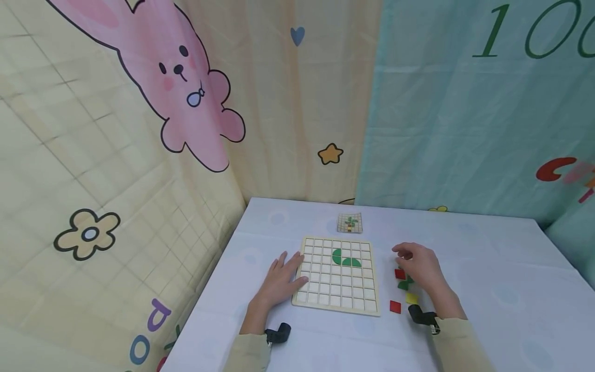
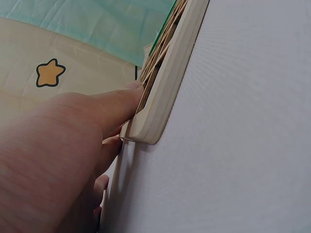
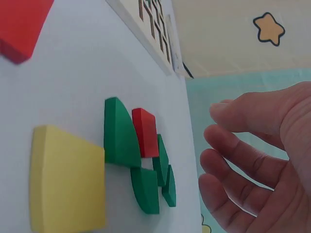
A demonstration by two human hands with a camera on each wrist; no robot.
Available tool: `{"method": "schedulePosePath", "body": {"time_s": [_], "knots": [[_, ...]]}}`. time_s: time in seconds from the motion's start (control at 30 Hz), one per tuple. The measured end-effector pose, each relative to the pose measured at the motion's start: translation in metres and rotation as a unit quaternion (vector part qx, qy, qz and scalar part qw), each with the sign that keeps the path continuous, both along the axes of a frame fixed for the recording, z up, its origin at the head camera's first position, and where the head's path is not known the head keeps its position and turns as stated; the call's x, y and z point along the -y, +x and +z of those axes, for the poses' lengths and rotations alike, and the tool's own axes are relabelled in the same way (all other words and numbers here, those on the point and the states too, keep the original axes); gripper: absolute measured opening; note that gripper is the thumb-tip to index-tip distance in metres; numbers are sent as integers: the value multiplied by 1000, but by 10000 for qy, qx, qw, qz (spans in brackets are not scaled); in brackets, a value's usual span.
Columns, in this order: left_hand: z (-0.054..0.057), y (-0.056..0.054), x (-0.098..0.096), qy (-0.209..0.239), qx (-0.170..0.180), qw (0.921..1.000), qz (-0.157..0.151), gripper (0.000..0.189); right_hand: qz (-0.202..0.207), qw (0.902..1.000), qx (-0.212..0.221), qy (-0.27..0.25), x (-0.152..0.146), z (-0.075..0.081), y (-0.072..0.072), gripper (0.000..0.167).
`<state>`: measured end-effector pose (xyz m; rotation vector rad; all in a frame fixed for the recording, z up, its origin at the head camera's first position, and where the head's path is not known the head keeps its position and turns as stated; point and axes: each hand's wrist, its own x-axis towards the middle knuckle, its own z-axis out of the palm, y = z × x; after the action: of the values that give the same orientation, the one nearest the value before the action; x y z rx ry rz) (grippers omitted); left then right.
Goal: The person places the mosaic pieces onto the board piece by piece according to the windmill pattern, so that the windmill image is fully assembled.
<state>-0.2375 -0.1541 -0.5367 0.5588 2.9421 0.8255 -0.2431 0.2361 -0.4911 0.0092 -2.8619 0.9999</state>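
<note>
My left hand [image 1: 282,279] rests on the left edge of a pale wooden grid board [image 1: 325,301], fingers spread. In the left wrist view, the thumb [image 2: 119,104] touches the board's corner. Several green quarter-round pieces [image 1: 337,257] sit in cells of its upper middle. Over the loose pieces right of the board hovers my right hand [image 1: 420,264], its fingers loosely bent with nothing visible between them. Beneath and beside it are a red piece [image 3: 146,133], several green quarter-round pieces [image 3: 121,138] and a yellow square [image 3: 68,179]; another red square [image 1: 395,307] lies nearer me.
A small pattern card [image 1: 349,223] with a green and yellow design on a grid lies behind the board. White cloth [image 1: 502,289] covers the table. Printed curtains [image 1: 297,103] hang along the back and left sides.
</note>
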Motion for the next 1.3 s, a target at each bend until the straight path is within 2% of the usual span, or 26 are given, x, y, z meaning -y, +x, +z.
{"method": "schedulePosePath", "body": {"time_s": [0.47, 0.77, 0.97, 1.3], "knots": [[-2, -2, 0, -45, 43, 10000, -4, 69, -305, 9990, 329, 42, -36, -3, 3, 30], [0, 1, -1, 32, 23, 10000, 33, 67, -231, 9981, 548, 135, -47, -7, 1, 29], [-2, 1, 0, -98, 104, 9999, 73, 69, -108, 9970, 746, 153, -51, -9, 0, 32], [-1, 1, 0, 21, 10, 10000, 15, 68, 5, 9960, 884, 156, -55, -14, -5, 29]]}}
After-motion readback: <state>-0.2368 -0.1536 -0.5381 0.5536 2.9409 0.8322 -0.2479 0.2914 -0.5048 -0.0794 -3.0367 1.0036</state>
